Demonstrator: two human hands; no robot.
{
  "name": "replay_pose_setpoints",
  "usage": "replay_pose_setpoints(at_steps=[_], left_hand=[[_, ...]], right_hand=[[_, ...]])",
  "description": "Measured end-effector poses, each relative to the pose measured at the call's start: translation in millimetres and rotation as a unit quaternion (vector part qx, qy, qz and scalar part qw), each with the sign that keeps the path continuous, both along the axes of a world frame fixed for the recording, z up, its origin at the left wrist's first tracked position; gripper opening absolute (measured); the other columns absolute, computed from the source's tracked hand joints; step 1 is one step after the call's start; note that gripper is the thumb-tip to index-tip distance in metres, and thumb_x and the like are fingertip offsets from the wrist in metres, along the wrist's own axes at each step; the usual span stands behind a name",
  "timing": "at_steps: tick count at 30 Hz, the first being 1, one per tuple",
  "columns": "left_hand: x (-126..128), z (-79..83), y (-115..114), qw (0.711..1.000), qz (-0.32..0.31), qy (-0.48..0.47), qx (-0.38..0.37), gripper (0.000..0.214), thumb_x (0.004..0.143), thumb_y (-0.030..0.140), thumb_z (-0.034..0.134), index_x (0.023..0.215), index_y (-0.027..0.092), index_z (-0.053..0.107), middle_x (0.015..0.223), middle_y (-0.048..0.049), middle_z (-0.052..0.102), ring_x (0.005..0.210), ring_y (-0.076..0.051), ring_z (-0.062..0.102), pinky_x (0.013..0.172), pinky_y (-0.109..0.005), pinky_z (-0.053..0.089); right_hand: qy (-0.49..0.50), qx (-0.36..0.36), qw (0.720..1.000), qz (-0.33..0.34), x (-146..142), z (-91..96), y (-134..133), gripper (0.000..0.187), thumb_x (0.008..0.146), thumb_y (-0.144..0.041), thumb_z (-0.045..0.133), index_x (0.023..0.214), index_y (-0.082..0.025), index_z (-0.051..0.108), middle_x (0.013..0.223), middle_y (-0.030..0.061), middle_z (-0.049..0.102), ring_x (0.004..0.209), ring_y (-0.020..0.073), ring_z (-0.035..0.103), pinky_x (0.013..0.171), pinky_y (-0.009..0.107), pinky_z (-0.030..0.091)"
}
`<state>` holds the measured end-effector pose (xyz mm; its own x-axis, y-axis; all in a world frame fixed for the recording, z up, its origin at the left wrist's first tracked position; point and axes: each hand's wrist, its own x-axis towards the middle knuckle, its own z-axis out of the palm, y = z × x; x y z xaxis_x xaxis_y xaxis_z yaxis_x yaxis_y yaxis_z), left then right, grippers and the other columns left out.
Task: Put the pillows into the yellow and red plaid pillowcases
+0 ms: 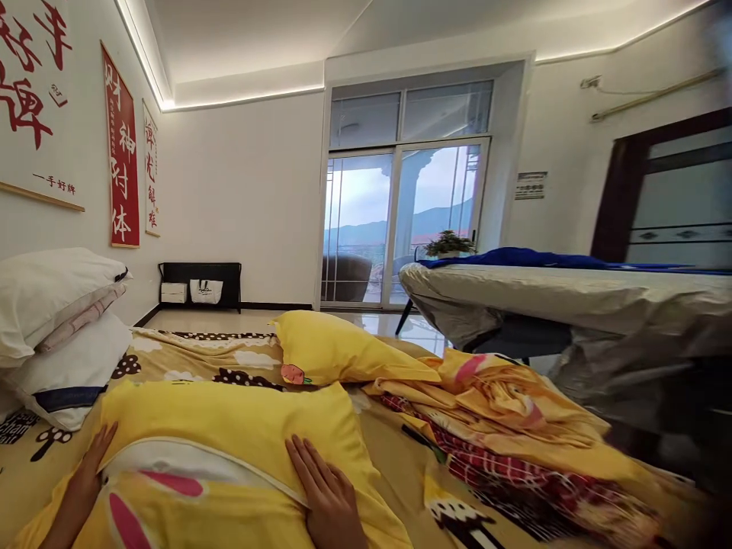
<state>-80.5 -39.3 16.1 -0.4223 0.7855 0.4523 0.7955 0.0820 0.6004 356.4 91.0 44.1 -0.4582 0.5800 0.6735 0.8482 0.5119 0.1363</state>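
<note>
A yellow pillowcase (217, 412) with pink printed shapes lies in front of me. Through its long slit shows a white pillow (171, 457) inside. My left hand (88, 473) rests along the left edge of the case, fingers stretched out. On the right part, beside the opening, my right hand (325, 484) lies flat with its fingers extended on the cloth. Just beyond is a second yellow pillow (337, 347) with a small orange-pink print at its corner.
White pillows (57, 305) are stacked at the left. Crumpled yellow and red-checked bedding (515, 427) is heaped at the right on the patterned bed sheet (229, 354). A covered table (560, 293) stands beyond it. A black low shelf (229, 286) is by the far wall.
</note>
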Motion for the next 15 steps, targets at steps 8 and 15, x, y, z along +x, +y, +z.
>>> replay_pose_setpoints(at_steps=[8, 15], left_hand=[[7, 11.6, -52, 0.992, 0.058, 0.052, 0.104, 0.073, 0.053, 0.016, 0.039, 0.119, 0.040, 0.061, 0.128, 0.0116, 0.058, 0.127, -0.021, 0.045, 0.113, -0.040, 0.028], [22, 156.0, -31, 0.959, 0.140, 0.144, 0.202, 0.041, 0.064, 0.018, 0.038, 0.091, 0.020, 0.069, 0.095, -0.0053, 0.069, 0.099, -0.023, 0.059, 0.093, -0.035, 0.043]], right_hand=[[0.053, -0.015, 0.998, 0.007, 26, 10.6, -51, 0.078, 0.072, -0.003, 0.031, 0.143, -0.037, 0.032, 0.142, -0.0007, 0.043, 0.130, 0.0251, 0.041, 0.096, 0.041, 0.033], [0.084, -0.033, 0.996, 0.007, 8, 143.3, -27, 0.036, 0.072, 0.000, 0.039, 0.082, -0.017, 0.069, 0.082, 0.0084, 0.071, 0.083, 0.0201, 0.060, 0.086, 0.035, 0.032]])
